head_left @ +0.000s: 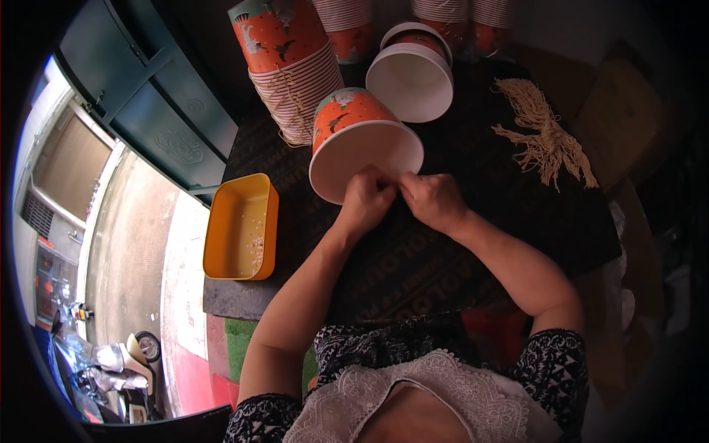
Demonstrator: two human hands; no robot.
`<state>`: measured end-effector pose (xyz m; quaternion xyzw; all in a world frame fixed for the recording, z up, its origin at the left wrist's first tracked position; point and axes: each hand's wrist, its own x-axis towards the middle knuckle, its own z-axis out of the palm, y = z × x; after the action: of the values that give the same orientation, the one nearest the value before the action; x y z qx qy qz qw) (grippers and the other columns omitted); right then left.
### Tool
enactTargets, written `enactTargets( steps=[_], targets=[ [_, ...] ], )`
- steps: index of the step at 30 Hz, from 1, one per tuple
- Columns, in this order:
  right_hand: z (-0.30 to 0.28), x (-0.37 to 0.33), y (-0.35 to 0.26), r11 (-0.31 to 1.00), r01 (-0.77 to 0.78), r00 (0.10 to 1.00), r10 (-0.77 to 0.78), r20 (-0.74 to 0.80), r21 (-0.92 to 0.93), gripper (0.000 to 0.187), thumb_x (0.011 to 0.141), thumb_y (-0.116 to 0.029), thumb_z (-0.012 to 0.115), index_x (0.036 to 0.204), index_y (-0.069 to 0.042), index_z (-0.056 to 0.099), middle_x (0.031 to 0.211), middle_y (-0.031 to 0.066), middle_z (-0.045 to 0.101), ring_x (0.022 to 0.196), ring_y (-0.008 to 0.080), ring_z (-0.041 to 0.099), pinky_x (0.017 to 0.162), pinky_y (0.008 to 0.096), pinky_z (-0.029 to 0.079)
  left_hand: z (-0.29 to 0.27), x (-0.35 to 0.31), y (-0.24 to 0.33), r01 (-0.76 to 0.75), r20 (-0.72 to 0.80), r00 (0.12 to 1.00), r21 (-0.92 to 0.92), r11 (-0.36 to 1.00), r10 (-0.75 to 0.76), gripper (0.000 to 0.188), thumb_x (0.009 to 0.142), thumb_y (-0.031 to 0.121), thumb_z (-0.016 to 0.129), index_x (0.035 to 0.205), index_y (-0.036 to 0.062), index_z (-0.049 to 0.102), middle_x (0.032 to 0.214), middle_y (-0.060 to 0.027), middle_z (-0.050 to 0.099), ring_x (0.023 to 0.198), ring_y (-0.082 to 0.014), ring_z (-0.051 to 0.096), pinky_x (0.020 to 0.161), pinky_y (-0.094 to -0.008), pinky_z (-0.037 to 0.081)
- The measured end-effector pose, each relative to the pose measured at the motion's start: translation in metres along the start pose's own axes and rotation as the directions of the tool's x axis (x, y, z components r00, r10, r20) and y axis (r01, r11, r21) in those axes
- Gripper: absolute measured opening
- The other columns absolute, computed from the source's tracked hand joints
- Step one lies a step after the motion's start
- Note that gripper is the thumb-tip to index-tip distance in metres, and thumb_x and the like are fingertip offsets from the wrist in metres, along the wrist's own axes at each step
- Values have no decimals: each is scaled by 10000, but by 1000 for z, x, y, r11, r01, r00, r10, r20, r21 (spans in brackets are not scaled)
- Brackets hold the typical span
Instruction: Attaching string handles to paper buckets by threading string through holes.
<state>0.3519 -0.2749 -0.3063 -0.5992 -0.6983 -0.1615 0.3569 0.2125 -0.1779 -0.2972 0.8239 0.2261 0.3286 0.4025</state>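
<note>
A paper bucket, orange with dark figures outside and white inside, lies tipped on its side with its mouth toward me. My left hand is closed at the lower rim, its fingers curled over the edge. Against the rim's right part, my right hand is closed in a pinch with its fingertips close to the left ones. Whatever is between the right fingertips is too small to make out. Just behind, a second white-lined bucket lies on its side, mouth toward me.
A tall stack of nested buckets with cord hanging on it leans at back left; more stacks stand behind. A yellow tub with small pale bits sits left. A bundle of beige cords lies right on the dark table.
</note>
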Motion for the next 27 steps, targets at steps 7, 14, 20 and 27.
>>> enactTargets(
  steps=[7, 14, 20, 27],
  targets=[
    [-3, 1, -1, 999, -15, 998, 13, 58, 35, 95, 829, -88, 601, 752, -46, 567, 544, 134, 591, 510, 294, 630, 449, 388, 493, 0, 1, -1, 15, 1, 1000, 8, 1000, -15, 123, 706, 38, 620, 786, -52, 649, 794, -204, 640, 751, -297, 647, 692, -361, 507],
    [-2, 2, -1, 967, -172, 985, 166, 50, 185, 55, 830, -97, 604, 796, -53, 605, 649, 143, 631, 602, 315, 646, 512, 388, 508, 2, 1, -3, 24, -14, 1000, 8, 1000, -24, 108, 716, 36, 642, 781, -50, 643, 788, -192, 641, 740, -279, 649, 675, -352, 507],
    [-7, 6, 3, 858, -403, 912, 348, 218, 317, 120, 842, -143, 585, 878, -58, 660, 781, 169, 659, 730, 354, 651, 625, 425, 518, 2, 0, -1, 3, -1, 1000, 28, 1000, -3, 104, 723, 34, 661, 790, -43, 642, 804, -193, 639, 750, -293, 649, 688, -365, 510],
    [-8, 11, 12, 815, -453, 877, 335, 346, 360, 152, 834, -170, 582, 850, -52, 677, 802, 163, 663, 759, 348, 650, 648, 415, 510, 2, 1, -7, -12, -3, 1000, 56, 998, 12, 90, 749, 32, 661, 803, -37, 640, 833, -195, 634, 779, -317, 646, 707, -373, 506]
  ],
)
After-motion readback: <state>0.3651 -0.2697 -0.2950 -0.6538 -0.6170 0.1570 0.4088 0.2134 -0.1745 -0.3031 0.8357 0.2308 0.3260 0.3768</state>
